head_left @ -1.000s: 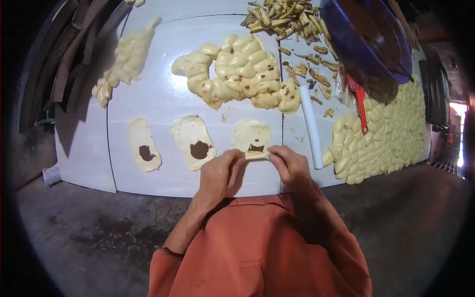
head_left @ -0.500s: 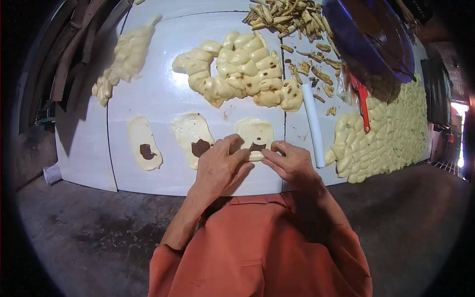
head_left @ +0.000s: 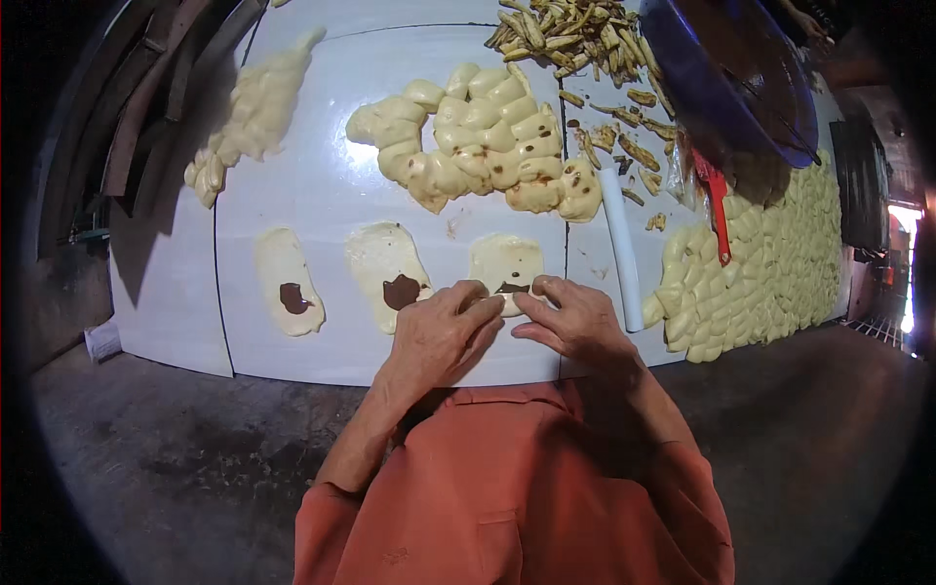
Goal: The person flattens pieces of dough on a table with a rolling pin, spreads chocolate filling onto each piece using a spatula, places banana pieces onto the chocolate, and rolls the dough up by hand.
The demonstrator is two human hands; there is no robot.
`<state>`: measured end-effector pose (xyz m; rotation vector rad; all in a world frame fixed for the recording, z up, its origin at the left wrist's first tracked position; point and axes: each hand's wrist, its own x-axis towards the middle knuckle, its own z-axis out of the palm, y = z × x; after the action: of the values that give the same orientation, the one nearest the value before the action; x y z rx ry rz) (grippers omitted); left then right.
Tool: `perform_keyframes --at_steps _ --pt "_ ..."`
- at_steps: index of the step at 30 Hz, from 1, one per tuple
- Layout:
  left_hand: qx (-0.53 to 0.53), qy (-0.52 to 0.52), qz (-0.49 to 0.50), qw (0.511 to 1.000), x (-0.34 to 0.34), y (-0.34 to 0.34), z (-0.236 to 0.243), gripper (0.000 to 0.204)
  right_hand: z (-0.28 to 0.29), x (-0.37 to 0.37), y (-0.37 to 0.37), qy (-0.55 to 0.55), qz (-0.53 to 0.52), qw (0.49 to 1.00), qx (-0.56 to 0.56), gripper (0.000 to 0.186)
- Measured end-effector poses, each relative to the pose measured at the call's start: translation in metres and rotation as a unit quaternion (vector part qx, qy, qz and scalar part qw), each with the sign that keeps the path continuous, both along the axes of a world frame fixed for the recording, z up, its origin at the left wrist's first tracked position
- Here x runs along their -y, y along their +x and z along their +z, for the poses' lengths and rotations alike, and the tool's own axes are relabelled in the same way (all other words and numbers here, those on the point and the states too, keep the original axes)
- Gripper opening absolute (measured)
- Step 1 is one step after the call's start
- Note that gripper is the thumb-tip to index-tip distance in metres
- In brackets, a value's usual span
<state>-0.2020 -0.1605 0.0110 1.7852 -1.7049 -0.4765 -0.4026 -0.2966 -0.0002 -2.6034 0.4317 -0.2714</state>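
Note:
A flattened oval of pale dough (head_left: 505, 257) lies on the white table in front of me, with a dab of dark brown filling (head_left: 512, 288) near its close end. My left hand (head_left: 444, 327) pinches the left side of the near edge, and my right hand (head_left: 577, 322) pinches the right side. Between them the dough's near edge is folded up against the filling, partly covering it. To the left lie two more flattened dough pieces, the middle one (head_left: 382, 255) and the far-left one (head_left: 279, 255), each bearing a brown dab.
A white rolling rod (head_left: 622, 255) lies right of my hands. Beyond are clustered dough lumps (head_left: 487, 127), a heap of brownish-yellow strips (head_left: 575, 34), a blue basin (head_left: 682, 73) of brown filling and a red-handled tool (head_left: 719, 210). More dough lumps (head_left: 760, 263) cover the right side.
The near edge of the dough is folded further over the brown filling, so less of it shows. My fingers have shifted slightly with the fold.

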Motion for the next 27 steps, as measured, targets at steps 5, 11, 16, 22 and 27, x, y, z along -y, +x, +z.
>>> perform_keyframes --at_steps 5,11,16,22,27 --pt "0.034 0.011 -0.014 0.999 0.000 0.005 -0.009 0.022 -0.009 0.009 0.001 0.028 0.033 0.999 -0.022 0.018" --pt "-0.002 0.016 0.054 0.998 -0.001 0.010 -0.007 0.019 0.005 0.013 0.008 0.033 -0.067 0.996 -0.043 0.012" --pt "0.031 0.043 0.097 0.994 -0.002 0.005 -0.002 0.025 -0.011 0.006 0.000 -0.033 -0.049 0.998 0.035 0.026" --pt "0.071 0.010 0.052 0.996 -0.001 0.012 -0.008 0.030 -0.015 0.014 0.000 -0.059 -0.022 0.997 0.042 0.023" --pt "0.075 -0.036 0.076 0.994 -0.001 0.013 -0.009 0.025 -0.006 0.015 0.007 -0.015 -0.090 0.996 0.012 0.014"
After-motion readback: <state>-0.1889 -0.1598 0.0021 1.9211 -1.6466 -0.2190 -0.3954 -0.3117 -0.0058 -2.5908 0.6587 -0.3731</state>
